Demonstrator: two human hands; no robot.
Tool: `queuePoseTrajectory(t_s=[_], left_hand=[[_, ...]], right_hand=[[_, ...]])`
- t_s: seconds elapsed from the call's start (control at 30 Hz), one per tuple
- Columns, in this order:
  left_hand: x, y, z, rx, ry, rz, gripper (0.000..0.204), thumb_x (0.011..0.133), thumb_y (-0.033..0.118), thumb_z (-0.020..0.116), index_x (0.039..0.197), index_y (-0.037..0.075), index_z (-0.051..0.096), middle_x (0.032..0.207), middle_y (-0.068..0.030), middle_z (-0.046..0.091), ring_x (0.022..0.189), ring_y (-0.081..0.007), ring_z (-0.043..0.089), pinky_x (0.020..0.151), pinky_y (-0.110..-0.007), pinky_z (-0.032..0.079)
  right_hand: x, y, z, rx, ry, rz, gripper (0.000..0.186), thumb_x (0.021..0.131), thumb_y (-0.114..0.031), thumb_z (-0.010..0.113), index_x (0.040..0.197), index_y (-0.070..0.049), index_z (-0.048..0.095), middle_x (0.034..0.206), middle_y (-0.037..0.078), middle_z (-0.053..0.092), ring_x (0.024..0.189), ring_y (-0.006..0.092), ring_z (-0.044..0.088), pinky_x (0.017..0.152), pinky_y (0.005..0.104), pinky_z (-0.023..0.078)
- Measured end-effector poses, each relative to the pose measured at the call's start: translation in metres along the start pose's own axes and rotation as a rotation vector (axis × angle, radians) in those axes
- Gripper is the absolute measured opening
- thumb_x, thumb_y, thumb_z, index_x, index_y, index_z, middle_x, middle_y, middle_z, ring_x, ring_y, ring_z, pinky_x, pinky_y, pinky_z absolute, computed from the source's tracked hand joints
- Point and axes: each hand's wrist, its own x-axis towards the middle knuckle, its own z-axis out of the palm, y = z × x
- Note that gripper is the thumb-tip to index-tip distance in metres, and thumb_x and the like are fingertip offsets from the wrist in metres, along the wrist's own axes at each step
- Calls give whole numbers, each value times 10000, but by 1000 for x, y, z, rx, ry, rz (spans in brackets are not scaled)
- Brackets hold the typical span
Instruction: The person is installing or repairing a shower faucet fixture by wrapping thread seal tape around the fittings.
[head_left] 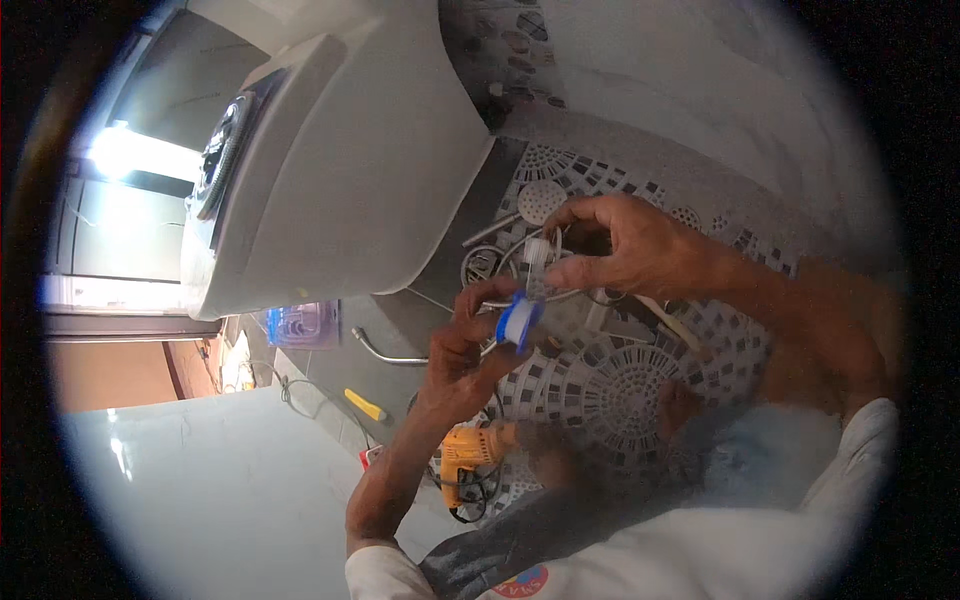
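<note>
In the middle of the head view, my left hand [462, 362] grips a blue-rimmed spool of white thread seal tape [517, 322]. My right hand [625, 245] pinches a small white fitting [537, 250] just above and right of the spool. A pale, thin strip, which looks like tape, spans the short gap between fitting and spool. The right fingertips partly cover the fitting, so its full shape is hidden. Beyond the hands, a round shower head [541, 201] and a coiled metal hose [482, 266] lie on the floor.
An orange power drill [470, 453] with a cord rests on the patterned tile floor near my legs. Left of it lie a yellow utility knife [364, 405] and a clear-and-blue package [305, 325]. A large white fixture [380, 150] stands at upper left; a glossy pale panel [220, 480] fills the lower left.
</note>
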Motion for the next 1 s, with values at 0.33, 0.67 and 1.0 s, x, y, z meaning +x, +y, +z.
queuePoseTrajectory(t_s=[0.33, 0.67, 1.0], left_hand=[[23, -2, -13, 176, 97, -7, 346, 908, 281, 530, 1001, -23, 668, 1151, -132, 606, 1127, -202, 521, 933, -332, 424], [35, 27, 15, -32, 246, -56, 213, 853, 191, 690, 893, -18, 712, 1314, -94, 515, 1106, -160, 517, 880, -331, 446], [12, 13, 8, -290, 43, -29, 219, 871, 67, 604, 1087, 45, 631, 1345, -64, 437, 1169, -173, 492, 983, -344, 417]], right_hand=[[-7, -23, 14, 137, -144, -56, 577, 797, -362, 750, 1148, 55, 561, 971, 164, 661, 871, 216, 645, 795, 352, 521], [-6, -28, 21, 36, -191, 202, 502, 811, -348, 728, 1054, 68, 589, 967, 172, 674, 891, 208, 657, 805, 355, 523], [-2, -8, -1, 122, -49, 76, 620, 807, -398, 742, 1160, 78, 558, 1026, 214, 647, 959, 257, 635, 886, 368, 504]])
